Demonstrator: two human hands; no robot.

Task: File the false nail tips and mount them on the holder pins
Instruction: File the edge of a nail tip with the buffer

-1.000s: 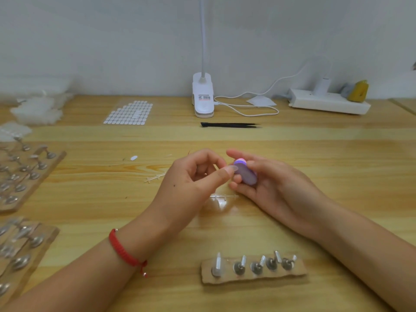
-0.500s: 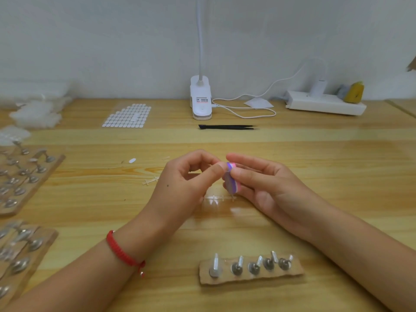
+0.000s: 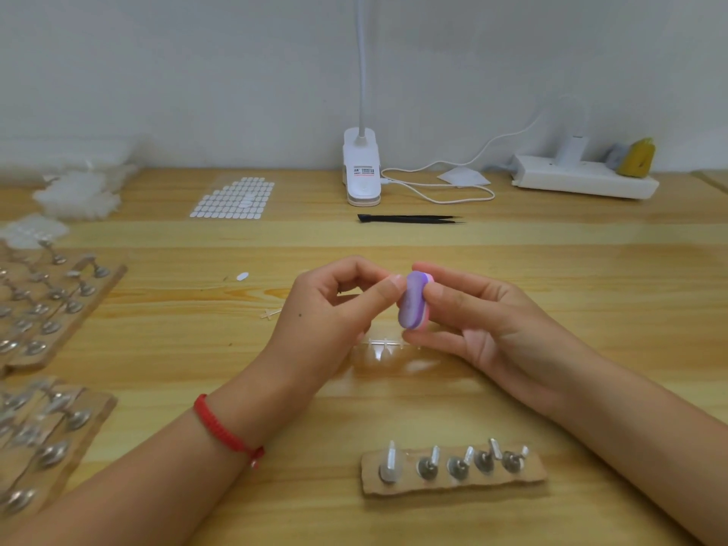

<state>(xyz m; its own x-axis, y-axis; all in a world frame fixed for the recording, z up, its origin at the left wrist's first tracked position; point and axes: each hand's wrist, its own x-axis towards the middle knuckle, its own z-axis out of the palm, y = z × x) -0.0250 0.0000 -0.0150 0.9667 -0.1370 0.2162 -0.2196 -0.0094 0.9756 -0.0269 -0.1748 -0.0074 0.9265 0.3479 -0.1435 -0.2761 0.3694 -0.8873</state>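
Note:
My right hand (image 3: 484,321) grips a small purple and pink file block (image 3: 412,300) between thumb and fingers, its purple face turned toward my left hand. My left hand (image 3: 327,321) pinches a clear false nail tip (image 3: 396,283) against that purple face; the tip is barely visible. A strip of clear nail tips (image 3: 388,348) lies on the table under my hands. A cardboard holder (image 3: 453,468) with several metal pins sits near the front edge; its leftmost pin carries a nail tip (image 3: 388,466).
Cardboard boards of mounted pins (image 3: 51,305) lie at the left. A sheet of white adhesive dots (image 3: 234,199), a clip lamp (image 3: 361,171) with its cable, black tweezers (image 3: 409,219) and a white power strip (image 3: 583,179) lie at the back. One loose dot (image 3: 242,276) sits left of my hands.
The file block in my right hand has turned back and forth against the nail tip; its purple face now shows broadly again. Both hands stay together at the same spot.

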